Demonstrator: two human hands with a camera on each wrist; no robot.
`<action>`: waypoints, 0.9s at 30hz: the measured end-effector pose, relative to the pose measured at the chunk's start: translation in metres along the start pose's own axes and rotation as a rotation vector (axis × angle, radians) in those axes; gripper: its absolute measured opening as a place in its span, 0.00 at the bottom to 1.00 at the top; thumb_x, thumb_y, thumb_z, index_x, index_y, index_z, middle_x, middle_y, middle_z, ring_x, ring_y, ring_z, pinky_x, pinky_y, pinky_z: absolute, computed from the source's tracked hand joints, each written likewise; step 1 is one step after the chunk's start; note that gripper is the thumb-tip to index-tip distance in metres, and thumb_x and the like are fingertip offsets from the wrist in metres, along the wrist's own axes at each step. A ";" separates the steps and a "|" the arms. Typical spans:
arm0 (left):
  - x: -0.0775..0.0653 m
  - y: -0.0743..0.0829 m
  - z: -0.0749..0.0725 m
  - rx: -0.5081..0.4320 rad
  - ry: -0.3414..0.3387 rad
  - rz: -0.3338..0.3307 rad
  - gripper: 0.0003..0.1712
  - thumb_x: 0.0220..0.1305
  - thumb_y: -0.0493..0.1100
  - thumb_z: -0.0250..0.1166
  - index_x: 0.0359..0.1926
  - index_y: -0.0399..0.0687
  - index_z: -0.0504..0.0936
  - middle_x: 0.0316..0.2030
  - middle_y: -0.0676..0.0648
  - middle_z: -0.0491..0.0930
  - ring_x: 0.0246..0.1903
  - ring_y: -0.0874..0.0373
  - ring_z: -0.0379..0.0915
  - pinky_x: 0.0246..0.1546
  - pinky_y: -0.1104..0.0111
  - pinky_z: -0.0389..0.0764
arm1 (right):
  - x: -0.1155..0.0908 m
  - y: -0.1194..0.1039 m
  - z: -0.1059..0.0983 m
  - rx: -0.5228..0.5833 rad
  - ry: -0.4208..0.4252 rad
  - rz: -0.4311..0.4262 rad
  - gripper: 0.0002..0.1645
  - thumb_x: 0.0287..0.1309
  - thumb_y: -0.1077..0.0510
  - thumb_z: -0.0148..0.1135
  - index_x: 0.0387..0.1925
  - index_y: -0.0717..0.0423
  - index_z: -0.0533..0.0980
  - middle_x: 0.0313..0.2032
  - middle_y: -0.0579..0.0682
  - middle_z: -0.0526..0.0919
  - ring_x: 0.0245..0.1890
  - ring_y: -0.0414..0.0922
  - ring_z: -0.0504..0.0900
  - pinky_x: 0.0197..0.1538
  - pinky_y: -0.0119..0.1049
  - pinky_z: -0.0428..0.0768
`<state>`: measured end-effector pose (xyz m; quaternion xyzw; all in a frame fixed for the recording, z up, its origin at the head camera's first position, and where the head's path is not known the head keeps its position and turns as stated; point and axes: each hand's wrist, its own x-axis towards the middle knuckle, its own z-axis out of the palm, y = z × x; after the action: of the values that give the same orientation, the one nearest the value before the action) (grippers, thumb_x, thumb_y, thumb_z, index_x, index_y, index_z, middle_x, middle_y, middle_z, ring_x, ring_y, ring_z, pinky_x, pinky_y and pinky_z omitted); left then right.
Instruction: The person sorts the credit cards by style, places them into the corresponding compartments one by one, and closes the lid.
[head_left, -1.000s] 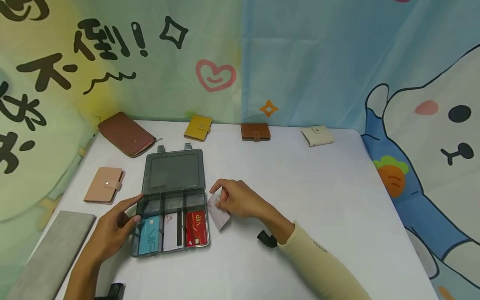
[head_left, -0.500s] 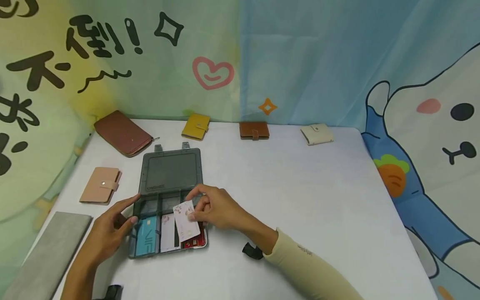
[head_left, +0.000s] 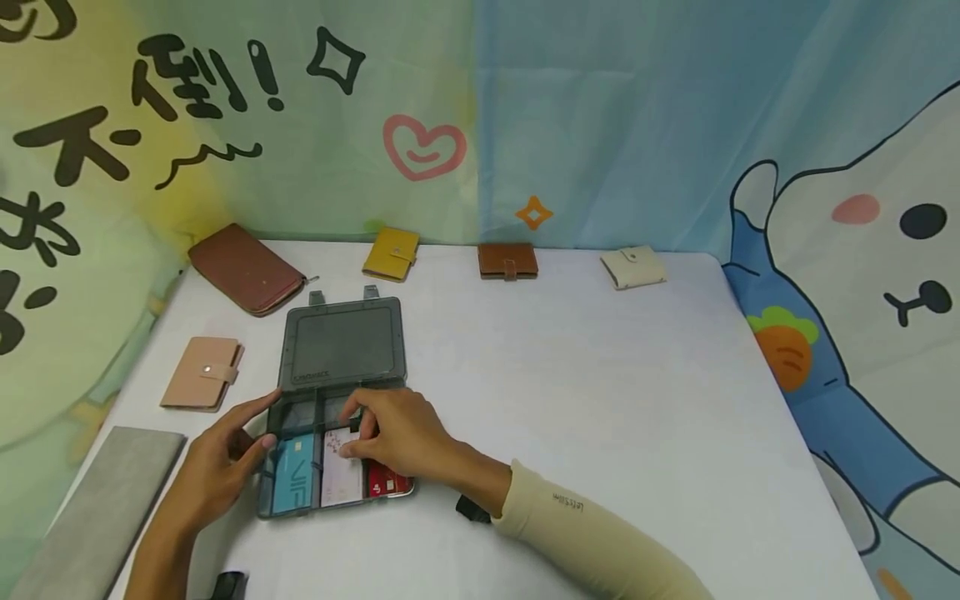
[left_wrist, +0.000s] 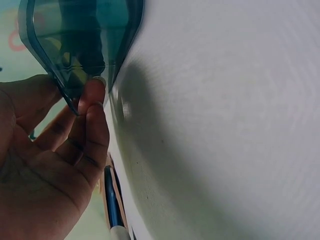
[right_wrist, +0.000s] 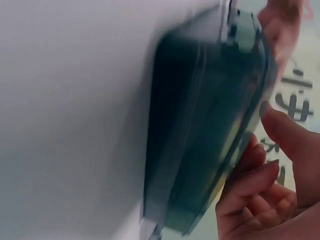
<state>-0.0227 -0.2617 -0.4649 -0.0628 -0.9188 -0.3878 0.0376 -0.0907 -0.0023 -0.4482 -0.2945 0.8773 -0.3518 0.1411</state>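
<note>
A smoky grey translucent organizer box lies on the white table, lid laid back. Its front compartments hold a blue card at left and a red card at right, the red one partly hidden by my right hand. Thumb and index finger of that hand pinch a white card at the middle front compartment; whether it lies flat there cannot be told. My left hand grips the box's left wall. In the left wrist view, its fingers touch the box corner.
A brown zip wallet, a yellow wallet, a small brown wallet and a cream wallet line the back. At left lie a pink wallet and a long grey slab. A printed curtain hangs behind.
My right hand has carried the white card left from beside the box, over the red card, to the middle compartment. The striped card there is now covered. My left hand keeps its grip.
</note>
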 end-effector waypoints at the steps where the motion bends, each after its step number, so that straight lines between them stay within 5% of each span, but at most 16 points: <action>1: 0.000 0.000 0.000 0.001 -0.002 0.001 0.35 0.65 0.30 0.65 0.72 0.49 0.69 0.54 0.42 0.75 0.22 0.66 0.69 0.22 0.72 0.71 | 0.002 0.003 -0.002 0.023 0.018 0.009 0.22 0.55 0.43 0.73 0.49 0.43 0.80 0.22 0.29 0.76 0.23 0.28 0.73 0.37 0.28 0.72; 8: -0.001 -0.001 0.001 0.015 -0.005 -0.009 0.35 0.65 0.31 0.65 0.72 0.50 0.69 0.54 0.41 0.76 0.23 0.67 0.70 0.22 0.71 0.71 | 0.030 0.034 -0.024 0.129 0.198 0.131 0.26 0.58 0.45 0.72 0.56 0.45 0.77 0.41 0.43 0.81 0.40 0.41 0.79 0.43 0.36 0.76; 13: -0.001 -0.001 0.002 0.011 0.000 -0.006 0.35 0.65 0.31 0.65 0.72 0.50 0.68 0.54 0.41 0.75 0.23 0.67 0.68 0.22 0.72 0.71 | 0.050 0.061 -0.030 0.188 0.190 0.271 0.31 0.61 0.46 0.69 0.63 0.47 0.72 0.51 0.51 0.80 0.53 0.48 0.79 0.53 0.45 0.77; 21: 0.006 0.003 0.012 0.001 -0.005 -0.021 0.35 0.65 0.32 0.65 0.72 0.51 0.69 0.52 0.43 0.75 0.24 0.65 0.67 0.22 0.71 0.70 | 0.061 0.082 -0.036 0.496 0.234 0.359 0.24 0.66 0.55 0.64 0.62 0.50 0.72 0.41 0.51 0.81 0.26 0.42 0.79 0.27 0.33 0.77; 27: 0.019 0.012 0.025 0.022 -0.014 -0.035 0.35 0.67 0.32 0.64 0.73 0.52 0.67 0.60 0.42 0.73 0.27 0.62 0.69 0.24 0.72 0.72 | 0.061 0.097 -0.047 0.727 0.307 0.365 0.22 0.67 0.64 0.60 0.62 0.54 0.72 0.38 0.52 0.79 0.25 0.41 0.79 0.25 0.33 0.80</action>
<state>-0.0404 -0.2342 -0.4714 -0.0493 -0.9242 -0.3779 0.0251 -0.2009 0.0412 -0.4848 -0.0099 0.7447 -0.6470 0.1634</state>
